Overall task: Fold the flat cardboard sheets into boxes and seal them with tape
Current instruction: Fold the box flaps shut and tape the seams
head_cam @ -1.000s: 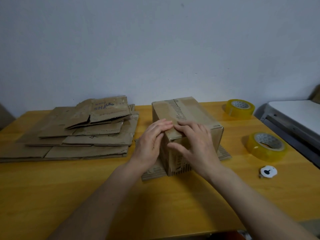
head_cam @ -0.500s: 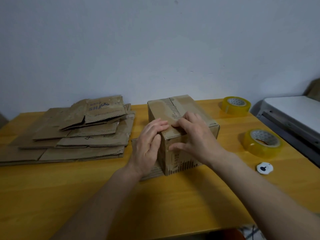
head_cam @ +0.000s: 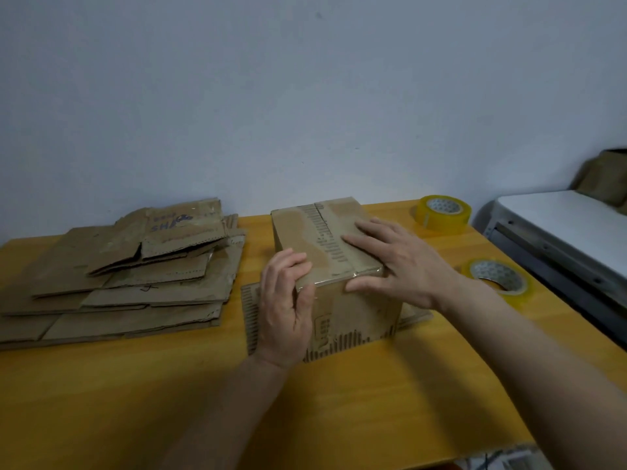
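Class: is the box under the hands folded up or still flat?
Folded up: the box stands closed, with glossy tape along its top edge.

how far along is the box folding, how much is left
Done: one box stands folded, with glossy tape along its top. In hand: the right hand lies flat on the box top while the left hand presses its near left corner, apparently smoothing the tape. Left: the stack of flat cardboard sheets is unfolded, and one more flat sheet lies under the box. Two tape rolls wait nearby.
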Tool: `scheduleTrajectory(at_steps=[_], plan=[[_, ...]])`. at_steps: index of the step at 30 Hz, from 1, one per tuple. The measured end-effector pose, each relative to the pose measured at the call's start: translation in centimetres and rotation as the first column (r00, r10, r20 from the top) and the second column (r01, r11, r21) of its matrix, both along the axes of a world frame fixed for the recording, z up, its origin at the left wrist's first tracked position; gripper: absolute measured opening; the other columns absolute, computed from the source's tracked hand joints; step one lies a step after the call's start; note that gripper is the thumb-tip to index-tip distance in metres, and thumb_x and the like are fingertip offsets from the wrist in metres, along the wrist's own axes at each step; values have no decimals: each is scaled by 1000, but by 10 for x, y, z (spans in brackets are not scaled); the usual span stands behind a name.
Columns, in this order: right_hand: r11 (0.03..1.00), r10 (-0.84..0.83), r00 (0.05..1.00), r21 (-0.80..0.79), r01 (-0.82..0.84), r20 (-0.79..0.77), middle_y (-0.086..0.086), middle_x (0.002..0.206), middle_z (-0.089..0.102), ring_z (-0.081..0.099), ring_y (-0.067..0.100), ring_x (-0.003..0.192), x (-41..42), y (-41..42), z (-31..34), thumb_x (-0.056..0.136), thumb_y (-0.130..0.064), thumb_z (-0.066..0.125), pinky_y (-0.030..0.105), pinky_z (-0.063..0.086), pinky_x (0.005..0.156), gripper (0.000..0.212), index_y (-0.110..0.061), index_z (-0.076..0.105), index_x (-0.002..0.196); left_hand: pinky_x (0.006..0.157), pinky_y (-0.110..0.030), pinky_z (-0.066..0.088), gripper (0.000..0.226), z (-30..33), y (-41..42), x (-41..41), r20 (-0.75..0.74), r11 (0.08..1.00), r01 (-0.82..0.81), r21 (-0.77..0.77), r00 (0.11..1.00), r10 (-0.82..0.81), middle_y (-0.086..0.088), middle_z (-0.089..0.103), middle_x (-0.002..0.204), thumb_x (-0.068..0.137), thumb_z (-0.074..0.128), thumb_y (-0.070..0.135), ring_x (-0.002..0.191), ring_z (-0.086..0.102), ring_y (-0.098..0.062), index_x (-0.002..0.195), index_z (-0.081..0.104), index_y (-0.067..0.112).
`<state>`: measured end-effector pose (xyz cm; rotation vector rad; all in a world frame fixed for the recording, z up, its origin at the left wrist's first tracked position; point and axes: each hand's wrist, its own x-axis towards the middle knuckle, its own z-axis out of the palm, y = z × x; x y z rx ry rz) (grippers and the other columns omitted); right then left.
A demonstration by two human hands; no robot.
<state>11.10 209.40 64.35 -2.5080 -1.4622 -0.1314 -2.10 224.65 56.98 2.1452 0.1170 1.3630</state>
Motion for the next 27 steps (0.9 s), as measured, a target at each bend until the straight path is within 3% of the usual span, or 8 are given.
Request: scheduleTrajectory(at_steps=[3, 6, 12, 15, 17, 19, 23, 27], plan=[[891, 128, 853, 435, 125, -506, -18, 149, 36, 24, -4, 139, 4, -1, -13, 68, -63, 61, 32, 21, 117, 69, -33, 57, 131, 102, -38, 41, 52, 3, -7, 8, 61, 998, -23, -59, 998, 26, -14, 61, 109, 101, 33, 37, 113, 53, -29, 96, 62, -6], [638, 210, 782, 689, 345, -587, -12, 141, 48, 44, -15, 119, -3, 14, -29, 81, -37, 63, 8, 36, 100, 44, -26, 60, 123, 92, -39, 47, 27, 10, -18, 22, 153, 964, -3, -268, 987, 45, -8, 59, 99, 95, 44, 22, 102, 55, -25, 85, 57, 0], [561, 297, 720, 725, 400, -627, -13, 144, 43, 40, -17, 123, 0, 13, -44, 97, -15, 51, 3, 36, 95, 32, -24, 59, 127, 92, -27, 43, 22, 10, -13, 29, 143, 952, 26, -304, 990, 19, -3, 57, 95, 89, 37, 7, 99, 53, -19, 84, 58, 6], [607, 308, 652, 671, 426, -693, -11, 147, 41, 40, -1, 130, 1, 14, -38, 97, -12, 49, 23, 33, 110, 40, -28, 53, 133, 107, -28, 33, 31, 18, -5, 25, -13, 925, 96, -368, 994, -108, -1, 60, 112, 88, 34, 5, 122, 46, -16, 95, 63, 8], [620, 292, 620, 637, 457, -729, -16, 143, 43, 42, 0, 126, 0, 12, -37, 97, -16, 49, 19, 36, 104, 45, -36, 45, 137, 113, -22, 20, 40, 28, 8, 18, -191, 891, 155, -426, 948, -256, 9, 51, 133, 89, 29, 14, 137, 28, -3, 106, 65, 16], [634, 248, 644, 624, 457, -724, -25, 142, 38, 36, -2, 129, -8, 10, -41, 95, -29, 50, 16, 32, 101, 51, -45, 34, 141, 114, -24, 16, 40, 43, 21, 14, -397, 939, 116, -322, 884, -246, 19, 42, 137, 94, 27, 17, 137, 22, 2, 109, 62, 31], [657, 264, 637, 618, 431, -725, -24, 145, 30, 33, 0, 131, -25, 19, -51, 88, -43, 44, 25, 31, 104, 61, -47, 23, 145, 116, -48, 12, 47, 70, 16, 25, -775, 964, 4, 268, 595, 213, 14, 22, 155, 98, 24, 50, 146, 13, -16, 144, 28, 43], [664, 334, 551, 605, 439, -765, -27, 138, 34, 43, -18, 116, -32, 13, -48, 96, -49, 39, 8, 40, 88, 55, -45, 18, 147, 114, -62, 10, 68, 77, 11, 31, -880, 950, 41, 310, 391, 270, 15, -4, 161, 85, 7, 77, 148, -6, -19, 148, 4, 50]])
